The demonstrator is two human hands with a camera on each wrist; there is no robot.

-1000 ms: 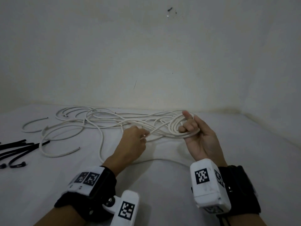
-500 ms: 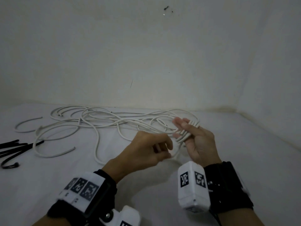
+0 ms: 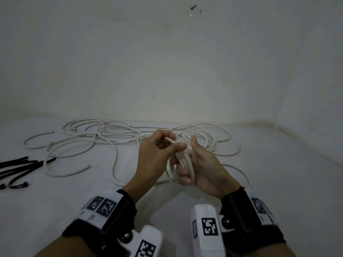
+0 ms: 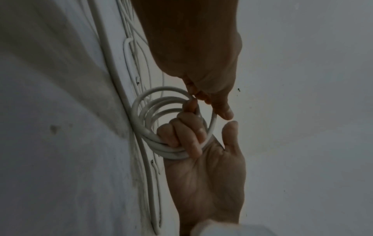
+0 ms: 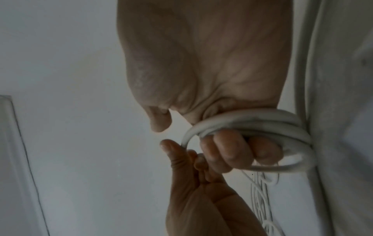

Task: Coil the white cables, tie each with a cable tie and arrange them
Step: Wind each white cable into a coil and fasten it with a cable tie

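Coil point(image 3: 182, 164): several turns round my R hand point(image 3: 204, 169) fingers, curled to keep loops fm springing. L hand point(image 3: 157, 154) pinches cable strand, thumb+index, to lay next turn. Loose cables point(image 3: 118, 138) on surface behind. Ties point(image 3: 16, 166) far L, untouched.

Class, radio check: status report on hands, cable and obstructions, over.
Right hand holds coil looped around its fingers. Left hand pinches the cable, feeding the next loop. Loose cables tangled behind; cable ties untouched at left. No obstruction.
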